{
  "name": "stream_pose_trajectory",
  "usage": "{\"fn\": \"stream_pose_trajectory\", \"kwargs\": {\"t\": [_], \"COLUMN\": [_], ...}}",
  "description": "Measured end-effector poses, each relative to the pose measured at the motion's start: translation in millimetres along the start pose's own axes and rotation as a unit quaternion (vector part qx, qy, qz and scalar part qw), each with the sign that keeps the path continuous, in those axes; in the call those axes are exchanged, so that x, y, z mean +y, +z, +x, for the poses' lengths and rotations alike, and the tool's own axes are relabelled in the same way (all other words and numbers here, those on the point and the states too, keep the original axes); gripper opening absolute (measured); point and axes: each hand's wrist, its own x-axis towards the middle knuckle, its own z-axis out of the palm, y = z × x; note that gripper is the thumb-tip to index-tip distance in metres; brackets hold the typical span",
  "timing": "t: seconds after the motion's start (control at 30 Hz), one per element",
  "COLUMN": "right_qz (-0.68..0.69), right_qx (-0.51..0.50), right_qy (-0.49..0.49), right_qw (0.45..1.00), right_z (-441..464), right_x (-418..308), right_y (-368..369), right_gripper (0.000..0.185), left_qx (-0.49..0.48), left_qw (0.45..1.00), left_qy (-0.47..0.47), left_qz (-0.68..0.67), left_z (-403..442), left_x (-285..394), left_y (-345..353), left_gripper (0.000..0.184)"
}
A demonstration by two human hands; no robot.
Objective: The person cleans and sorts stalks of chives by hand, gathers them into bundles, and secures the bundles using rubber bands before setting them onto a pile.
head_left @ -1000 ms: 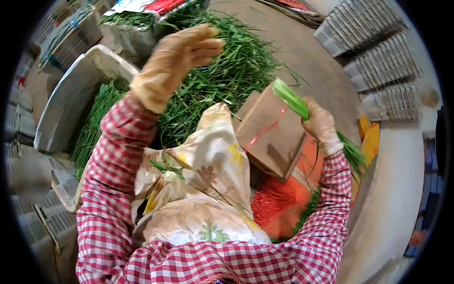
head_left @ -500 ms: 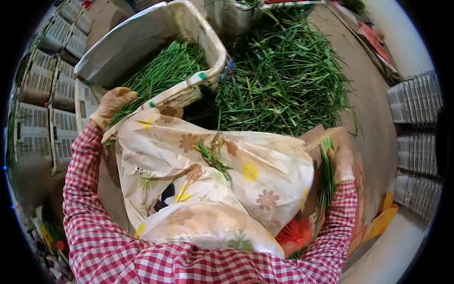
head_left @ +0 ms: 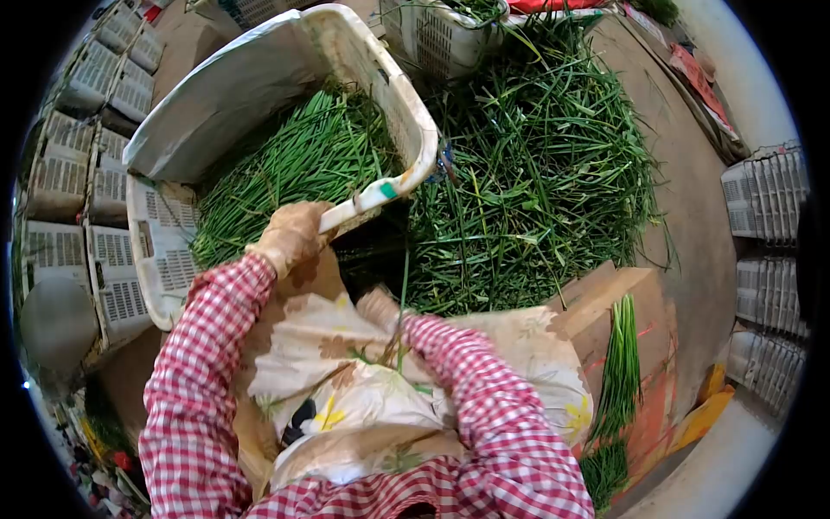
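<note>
My left hand (head_left: 296,235), in a tan glove, is closed over the near rim of the white basket (head_left: 413,104). Long green stalks (head_left: 298,156) lie inside that basket. My right hand (head_left: 378,307) is blurred above the patterned apron (head_left: 346,381), beside the basket's near corner, and its fingers cannot be made out. A large heap of loose green stalks (head_left: 536,173) lies to the right of the basket. On the cardboard (head_left: 644,294) at my right rests a neat bunch of green stalks (head_left: 622,368).
Stacked white crates (head_left: 65,164) line the left side. More crate stacks (head_left: 765,203) stand along the right wall. Another filled white basket (head_left: 441,39) is behind the heap. A yellow bag (head_left: 709,411) lies at the lower right.
The right hand has let go of the bunch, now on the cardboard, and moved left over the apron. My left hand has moved right onto the basket rim.
</note>
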Motion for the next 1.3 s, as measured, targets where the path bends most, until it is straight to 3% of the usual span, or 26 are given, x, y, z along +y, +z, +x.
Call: {"fn": "stream_pose_trajectory", "kwargs": {"t": [0.03,0.07,0.13,0.23,0.33,0.43,0.53,0.8,0.97,1.07,1.2,1.27,1.3], "right_qz": [0.176,0.296,0.347,0.377,0.244,0.248,0.207,-0.036,-0.237,-0.333,-0.291,-0.248,-0.212], "right_qx": [-0.155,-0.294,-0.358,-0.467,-0.416,-0.471,-0.484,-0.355,-0.287,-0.274,-0.236,-0.218,-0.22], "right_qy": [-0.096,-0.142,-0.169,-0.212,-0.16,-0.065,0.025,0.256,0.319,0.332,0.41,0.471,0.502], "right_qw": [0.967,0.898,0.85,0.771,0.861,0.844,0.85,0.898,0.872,0.839,0.831,0.818,0.809], "right_z": [-3,-2,7,16,-14,-58,-66,-20,1,-6,14,18,16], "right_x": [-29,-52,-54,21,95,123,198,458,581,623,637,628,617], "right_y": [8,13,14,-3,11,69,72,-5,-63,-75,-83,-82,-73], "right_gripper": [0.01,0.01,0.024,0.035,0.04,0.039,0.037,0.031,0.027,0.025,0.038,0.046,0.05], "left_qx": [0.02,0.013,0.002,0.023,0.033,0.017,0.021,-0.036,-0.032,-0.041,-0.031,-0.009,-0.075], "left_qw": [1.0,1.0,0.999,0.998,0.998,0.999,0.999,0.999,0.999,0.999,0.998,0.999,0.996], "left_qy": [0.018,0.024,0.03,0.046,0.052,0.04,0.039,0.003,-0.007,-0.024,0.03,0.035,0.007], "left_qz": [0.006,0.003,0.017,0.03,0.024,0.028,0.002,-0.015,-0.04,-0.019,-0.035,-0.038,-0.055], "left_z": [0,0,2,3,4,4,4,3,2,0,-7,-12,-6], "left_x": [-1,0,1,-2,-7,-8,-7,3,2,6,3,6,3], "left_y": [2,0,-1,3,7,8,6,-6,-5,-9,-17,-18,-13], "left_gripper": [0.026,0.025,0.024,0.02,0.02,0.03,0.028,0.026,0.026,0.031,0.039,0.025,0.045]}}
